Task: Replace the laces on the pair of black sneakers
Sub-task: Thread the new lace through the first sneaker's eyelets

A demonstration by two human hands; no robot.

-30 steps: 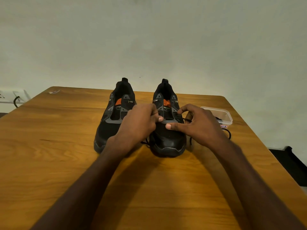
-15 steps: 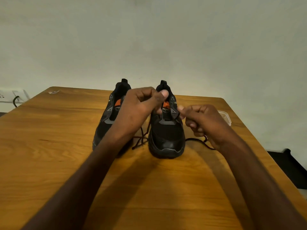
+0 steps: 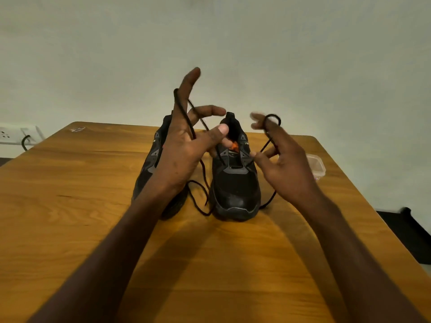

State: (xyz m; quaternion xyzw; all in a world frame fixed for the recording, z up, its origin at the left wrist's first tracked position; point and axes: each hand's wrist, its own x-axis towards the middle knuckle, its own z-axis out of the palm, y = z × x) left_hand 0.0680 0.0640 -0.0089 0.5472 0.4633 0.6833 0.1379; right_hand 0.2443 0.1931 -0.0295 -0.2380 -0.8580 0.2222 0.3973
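Warm, grainy wooden table [image 3: 70, 206] meets a plain pale wall [image 3: 303, 54]. Two black mesh sneakers [image 3: 235, 183] with grey overlays stand side by side, toes toward the viewer. A thin round black lace [image 3: 184, 113] loops over the spread left hand [image 3: 184, 148] and over a finger of the loosely curled right hand [image 3: 282, 164], trailing beside the toes. A clear plastic tub [image 3: 316, 164] sits behind.

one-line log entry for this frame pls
phase: lacing right sneaker | left hand: lace looped over fingers | right hand: lace looped over finger | left sneaker: untouched
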